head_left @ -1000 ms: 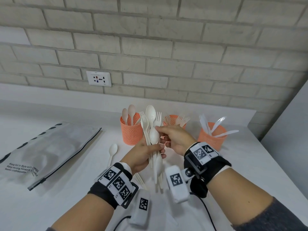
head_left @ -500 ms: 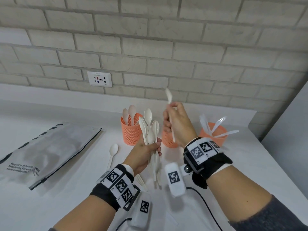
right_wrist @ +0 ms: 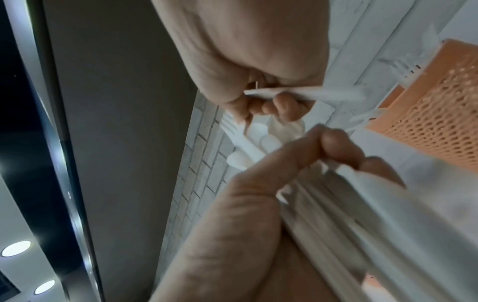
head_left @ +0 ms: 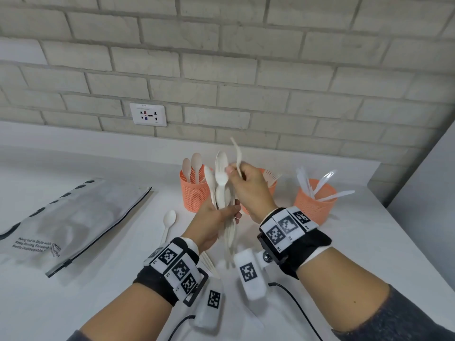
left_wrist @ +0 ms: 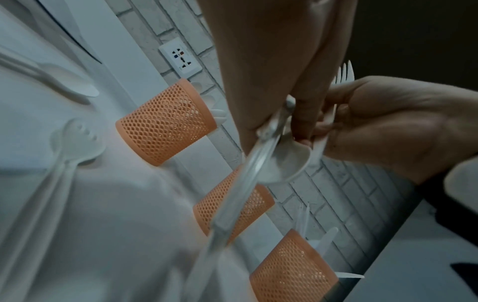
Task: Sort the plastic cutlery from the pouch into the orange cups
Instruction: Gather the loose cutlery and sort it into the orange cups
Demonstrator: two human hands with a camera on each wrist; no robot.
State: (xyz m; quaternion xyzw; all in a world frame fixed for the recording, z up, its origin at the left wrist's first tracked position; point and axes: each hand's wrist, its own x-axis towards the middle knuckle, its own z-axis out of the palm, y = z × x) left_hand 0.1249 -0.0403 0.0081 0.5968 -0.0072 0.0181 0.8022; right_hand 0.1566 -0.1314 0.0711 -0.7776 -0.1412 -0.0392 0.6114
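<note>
My left hand (head_left: 221,212) grips an upright bundle of white plastic cutlery (head_left: 221,183), mostly spoons, in front of the orange cups. My right hand (head_left: 242,177) is close against the bundle's right side and pinches a single white fork (head_left: 236,153) that sticks up above its fingers; the tines (left_wrist: 345,72) show in the left wrist view. Three orange mesh cups stand in a row: the left cup (head_left: 194,193) holds spoons, the middle cup (head_left: 270,185), half hidden by my right hand, holds forks, and the right cup (head_left: 312,205) holds knives. The grey pouch (head_left: 73,217) lies flat at the left.
A loose spoon (head_left: 169,220) lies on the white table between pouch and cups. More cutlery (head_left: 209,262) lies under my left wrist. A brick wall with a socket (head_left: 148,114) runs behind the cups. The table's edge (head_left: 406,242) is at the right.
My right hand pulled a fork out of the bundle, lifted it high, then came back down and left against the bundle, still holding it. The left hand kept its grip.
</note>
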